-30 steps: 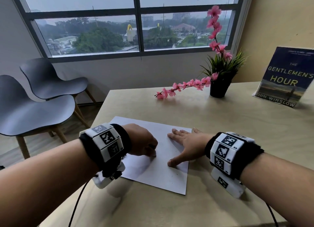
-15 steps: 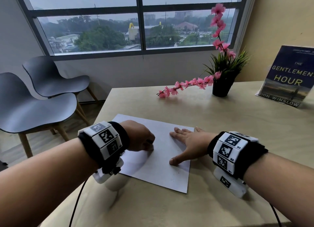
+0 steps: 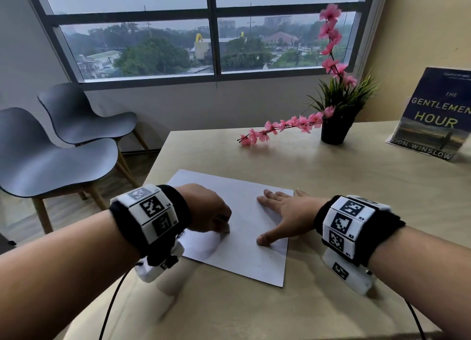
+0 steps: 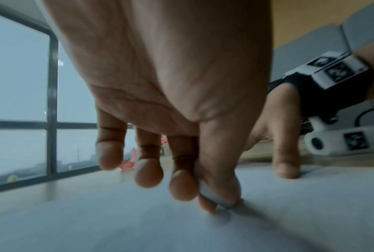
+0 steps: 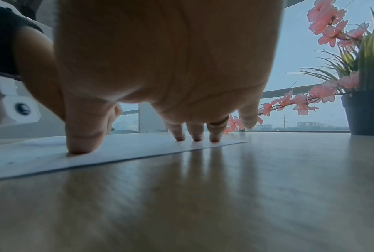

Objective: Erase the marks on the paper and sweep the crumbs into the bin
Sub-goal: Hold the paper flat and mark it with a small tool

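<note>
A white sheet of paper (image 3: 242,237) lies on the wooden table (image 3: 356,187), near its left edge. My left hand (image 3: 211,209) is curled over the sheet's left part and pinches a small white eraser (image 4: 212,194) between thumb and fingers, its tip down on the paper (image 4: 138,221). My right hand (image 3: 283,212) lies flat with spread straight fingers on the sheet's right edge; thumb and fingertips (image 5: 194,134) press the paper (image 5: 41,158) down. A few tiny dark specks (image 3: 269,257) dot the sheet near the right hand. No bin is in view.
A black pot with grass and pink blossom stems (image 3: 334,130) stands at the back of the table. A dark book (image 3: 438,115) leans at the far right. Two grey chairs (image 3: 58,156) stand left of the table by the window.
The left hand with the eraser has shifted slightly back and forth on the sheet's left part. The right hand has stayed flat on the paper.
</note>
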Available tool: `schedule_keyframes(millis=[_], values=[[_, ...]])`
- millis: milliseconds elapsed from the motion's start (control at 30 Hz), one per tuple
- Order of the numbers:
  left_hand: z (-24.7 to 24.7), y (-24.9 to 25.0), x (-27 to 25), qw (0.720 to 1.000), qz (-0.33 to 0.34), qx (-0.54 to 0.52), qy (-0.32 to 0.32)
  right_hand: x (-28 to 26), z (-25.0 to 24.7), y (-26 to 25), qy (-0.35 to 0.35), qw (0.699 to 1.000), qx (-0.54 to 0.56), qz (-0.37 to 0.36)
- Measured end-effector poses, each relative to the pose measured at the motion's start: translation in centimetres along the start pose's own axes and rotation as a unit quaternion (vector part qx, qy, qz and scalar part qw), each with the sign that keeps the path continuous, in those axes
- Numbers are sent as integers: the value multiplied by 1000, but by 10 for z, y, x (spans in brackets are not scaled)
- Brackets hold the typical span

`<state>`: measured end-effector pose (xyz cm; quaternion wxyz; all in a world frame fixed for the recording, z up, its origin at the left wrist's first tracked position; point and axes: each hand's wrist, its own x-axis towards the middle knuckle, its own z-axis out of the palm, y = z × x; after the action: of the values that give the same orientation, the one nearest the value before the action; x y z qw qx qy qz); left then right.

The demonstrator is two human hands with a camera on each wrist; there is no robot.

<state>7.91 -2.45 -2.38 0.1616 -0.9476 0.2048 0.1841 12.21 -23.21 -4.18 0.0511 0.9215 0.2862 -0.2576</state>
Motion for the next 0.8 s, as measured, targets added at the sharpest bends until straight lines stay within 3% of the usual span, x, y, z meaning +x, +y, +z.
schedule_keyframes(millis=[100,267,433,600,800], values=[[-1,-10,1,999,-34,-2,17,-1,0,-1,0,1000,-1,0],[7,3,-9,1000,8,-7,-5,-1,-1,-1,-1,1000,-2,-1],[3,-11,-4,999,-35,-10,7,2,0,-1,2,1000,-6,1],[4,4,-6,1000,5,-3,-3,4,1,1,3,1000,-1,0],[-3,2,-2,999,-27,-23,-7,4,1,1,1,1000,-9,4]])
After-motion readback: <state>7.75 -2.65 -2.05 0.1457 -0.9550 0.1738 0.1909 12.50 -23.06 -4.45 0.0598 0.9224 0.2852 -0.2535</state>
